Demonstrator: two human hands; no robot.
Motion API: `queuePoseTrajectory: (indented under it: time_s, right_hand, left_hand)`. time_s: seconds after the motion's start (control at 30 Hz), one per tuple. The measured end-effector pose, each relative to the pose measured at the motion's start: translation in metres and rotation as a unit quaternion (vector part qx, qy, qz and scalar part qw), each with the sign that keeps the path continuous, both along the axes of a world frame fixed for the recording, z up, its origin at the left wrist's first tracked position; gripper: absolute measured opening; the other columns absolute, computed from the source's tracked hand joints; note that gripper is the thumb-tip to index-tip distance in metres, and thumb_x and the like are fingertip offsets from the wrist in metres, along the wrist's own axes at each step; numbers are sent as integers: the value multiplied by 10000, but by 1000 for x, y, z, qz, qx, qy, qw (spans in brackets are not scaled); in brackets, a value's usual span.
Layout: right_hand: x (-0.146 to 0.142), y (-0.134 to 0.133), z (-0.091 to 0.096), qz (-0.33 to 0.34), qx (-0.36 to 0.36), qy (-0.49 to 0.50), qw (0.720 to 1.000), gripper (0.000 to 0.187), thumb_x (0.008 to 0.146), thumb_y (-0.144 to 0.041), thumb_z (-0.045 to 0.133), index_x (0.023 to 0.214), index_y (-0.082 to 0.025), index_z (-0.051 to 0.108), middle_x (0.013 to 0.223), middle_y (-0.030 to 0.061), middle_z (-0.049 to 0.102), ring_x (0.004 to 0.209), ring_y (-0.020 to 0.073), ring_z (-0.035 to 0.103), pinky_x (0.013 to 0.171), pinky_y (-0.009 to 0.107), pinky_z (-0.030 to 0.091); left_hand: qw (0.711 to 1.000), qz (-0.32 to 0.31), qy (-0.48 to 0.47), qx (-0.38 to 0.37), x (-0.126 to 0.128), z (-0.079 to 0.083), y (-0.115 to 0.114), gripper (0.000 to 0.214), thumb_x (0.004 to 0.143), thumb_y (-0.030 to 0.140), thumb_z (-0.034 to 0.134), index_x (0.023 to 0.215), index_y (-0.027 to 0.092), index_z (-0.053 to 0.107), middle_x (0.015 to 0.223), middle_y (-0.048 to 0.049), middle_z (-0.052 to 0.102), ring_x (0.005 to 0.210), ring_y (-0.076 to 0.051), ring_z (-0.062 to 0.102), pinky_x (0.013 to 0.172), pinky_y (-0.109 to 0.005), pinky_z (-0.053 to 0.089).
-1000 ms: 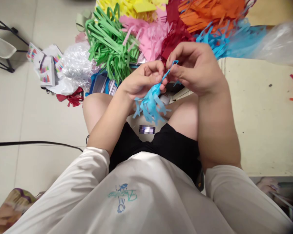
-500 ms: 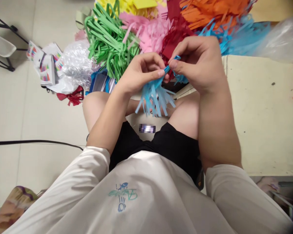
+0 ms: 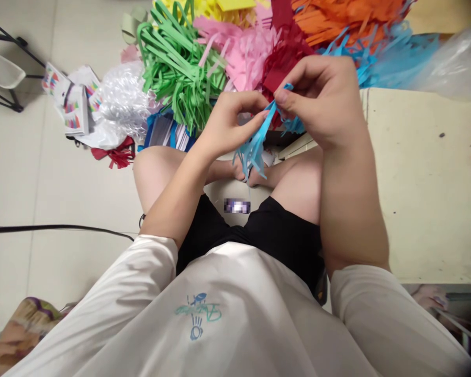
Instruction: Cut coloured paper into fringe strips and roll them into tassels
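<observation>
A light blue paper tassel hangs between my hands above my knees, its cut strips pointing down. My right hand pinches the looped upper end between thumb and forefinger. Lower on the same tassel, my left hand has its thumb and fingertips closed around the strips just under the loop. The top of the tassel is narrow, and the strips spread a little lower down. Part of the loop is hidden behind my right fingers.
Piles of fringed paper lie ahead: green, pink, dark red, orange and blue. A pale tabletop is on my right. Clear plastic wrap and a small red tassel lie to the left.
The tassel's strips have drawn together into a narrower, slanted bundle. My left fingers have shifted slightly down and right along it. My right hand keeps its pinch on the top.
</observation>
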State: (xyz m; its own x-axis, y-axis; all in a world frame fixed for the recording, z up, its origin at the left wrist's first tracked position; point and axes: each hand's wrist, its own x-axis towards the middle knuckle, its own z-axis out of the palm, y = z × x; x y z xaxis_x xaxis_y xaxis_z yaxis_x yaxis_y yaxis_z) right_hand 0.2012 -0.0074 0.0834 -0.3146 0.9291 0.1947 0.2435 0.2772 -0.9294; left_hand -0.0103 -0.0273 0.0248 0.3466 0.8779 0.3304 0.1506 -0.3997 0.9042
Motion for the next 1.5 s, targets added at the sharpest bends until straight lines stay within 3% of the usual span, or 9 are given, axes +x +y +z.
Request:
queuePoseTrajectory:
  time_s: [0.27,0.5,0.67,0.87,1.13,1.33,1.5]
  right_hand:
    - [-3,-2,2,-11,8,3,1000,637,627,-820,1047,708,-275,729,726,19,690,641,160,556,645,361,411]
    - [-3,1,-1,-15,23,19,999,648,635,-819,1042,701,-271,704,719,28,689,621,162,561,636,364,449]
    - [-3,1,0,-18,18,17,1000,666,616,-818,1051,700,-270,682,744,30,708,628,165,555,641,365,485]
    - [-4,-2,2,-19,13,19,1000,644,659,-799,1038,698,-271,670,740,28,685,646,169,552,667,380,507]
    - [-7,-6,7,-45,-10,-7,999,657,638,-804,1031,690,-274,647,766,39,700,687,191,551,687,402,504]
    - [-5,-3,5,-32,-6,19,999,662,643,-805,1044,702,-272,656,740,24,670,667,170,520,674,396,485]
    - [0,-2,2,-3,4,13,1000,598,681,-747,1059,730,-259,717,752,39,668,667,153,533,690,376,470]
  left_hand:
    - [1000,16,-18,15,-1,-6,4,439,1022,668,787,992,230,802,909,-65,813,1079,-262,824,968,-365,652]
    - [1000,-1,-26,-11,5,-10,4,513,1072,691,708,1061,188,813,925,-65,799,949,-217,808,893,-363,651]
    - [1000,5,-17,-12,5,-9,5,493,1076,690,702,1092,207,802,954,-58,790,1017,-222,798,945,-359,647]
    - [999,-38,-15,-19,4,-10,4,593,1092,772,614,1002,208,773,942,-78,776,992,-223,776,965,-377,630]
    - [997,-42,-33,-46,4,-11,6,563,1002,779,755,893,227,743,880,-54,732,1032,-252,770,969,-381,627]
    - [992,-86,-40,-80,-5,-11,9,498,953,699,849,1041,210,827,998,-74,820,1096,-276,791,997,-403,644]
    - [983,-98,-116,-108,-10,-11,15,515,973,757,785,1135,272,848,1116,-36,851,1150,-254,786,1091,-443,653]
